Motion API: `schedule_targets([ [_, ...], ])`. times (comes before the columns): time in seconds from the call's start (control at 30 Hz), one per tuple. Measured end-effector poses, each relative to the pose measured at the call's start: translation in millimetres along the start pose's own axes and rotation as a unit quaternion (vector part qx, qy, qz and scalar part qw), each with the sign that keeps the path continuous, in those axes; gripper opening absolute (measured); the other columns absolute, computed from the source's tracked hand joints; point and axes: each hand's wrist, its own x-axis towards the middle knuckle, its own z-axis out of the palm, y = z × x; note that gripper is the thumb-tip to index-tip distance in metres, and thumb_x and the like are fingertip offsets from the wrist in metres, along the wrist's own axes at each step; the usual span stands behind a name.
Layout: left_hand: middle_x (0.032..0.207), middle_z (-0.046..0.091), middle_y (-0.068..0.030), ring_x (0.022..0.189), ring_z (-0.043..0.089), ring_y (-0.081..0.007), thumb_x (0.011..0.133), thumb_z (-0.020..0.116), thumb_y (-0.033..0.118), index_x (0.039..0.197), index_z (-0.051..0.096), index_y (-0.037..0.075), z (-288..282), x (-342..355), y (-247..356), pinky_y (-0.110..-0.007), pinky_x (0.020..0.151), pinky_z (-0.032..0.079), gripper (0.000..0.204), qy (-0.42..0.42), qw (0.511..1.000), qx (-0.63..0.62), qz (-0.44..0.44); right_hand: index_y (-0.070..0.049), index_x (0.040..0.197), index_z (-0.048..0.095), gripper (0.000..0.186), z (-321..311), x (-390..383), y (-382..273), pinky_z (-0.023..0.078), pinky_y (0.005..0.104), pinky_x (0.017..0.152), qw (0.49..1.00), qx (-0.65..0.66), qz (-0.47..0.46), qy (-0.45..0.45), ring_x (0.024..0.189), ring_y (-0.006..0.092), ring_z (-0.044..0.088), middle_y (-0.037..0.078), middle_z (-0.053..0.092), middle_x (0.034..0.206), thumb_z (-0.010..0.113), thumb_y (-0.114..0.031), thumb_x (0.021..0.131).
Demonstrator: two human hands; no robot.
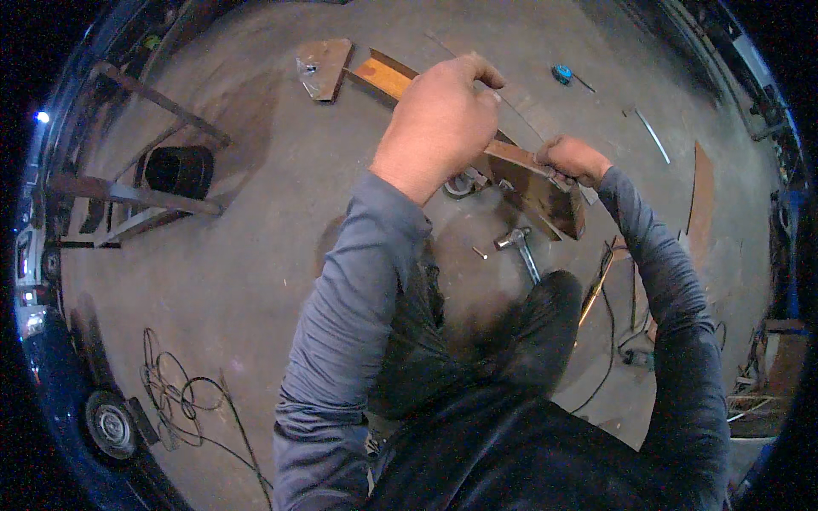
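Note:
A long rusty metal channel [520, 157] with an orange-brown far part runs beneath my hands, from upper left toward the right. My left hand [443, 119] is above its middle, fingers curled in a pinch; whatever is between them is hidden. A thin pale line stretches from near those fingers toward my right hand [575, 159]. That hand is closed at the channel's near right end, fingers against its upper edge. Below the channel, a hammer [524, 251] lies on the floor between my knees, beside a small pale pin [481, 253].
A rusty plate [326, 70] lies beyond the channel's far end. A blue tape measure [561, 74] and a metal bar [653, 136] lie far right. Left stand a metal frame [162, 192], a black bucket [177, 170] and coiled cable [175, 392]. A flat strip [700, 192] lies right.

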Motion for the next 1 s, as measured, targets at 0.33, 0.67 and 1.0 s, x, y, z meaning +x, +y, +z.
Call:
schedule_targets([
  [0.33,0.089,0.073,-0.0142,0.071,0.07,-0.0195,0.094,0.057,0.014,0.118,0.067,-0.002,0,3,4,-0.034,0.069,0.057,0.031,-0.005,1.0,-0.021,0.0,0.001,0.089,0.071,0.032,6,83,36,0.056,0.0429,0.061,0.918,-0.362,-0.13,-0.094,0.063,0.0241,0.069,0.013,0.071,0.075,0.056,-0.026,0.094],
  [0.67,0.087,0.072,-0.0149,0.068,0.07,-0.0187,0.091,0.059,0.015,0.116,0.068,-0.001,-12,4,-12,-0.034,0.066,0.056,0.031,0.002,1.0,-0.006,-0.021,-0.007,0.102,0.074,0.027,39,156,-24,0.055,0.0398,0.064,0.993,-0.091,-0.071,-0.028,0.073,0.0222,0.069,0.006,0.074,0.086,0.064,-0.027,0.088],
  [1.0,0.083,0.071,-0.01,0.061,0.067,-0.0134,0.091,0.059,0.014,0.117,0.068,0.001,-17,13,-23,-0.028,0.05,0.051,0.031,-0.023,0.997,-0.031,-0.06,-0.013,0.11,0.076,0.033,51,200,5,0.056,0.041,0.079,0.987,0.058,-0.113,0.097,0.088,0.0252,0.071,0.011,0.076,0.101,0.07,-0.035,0.085],
])
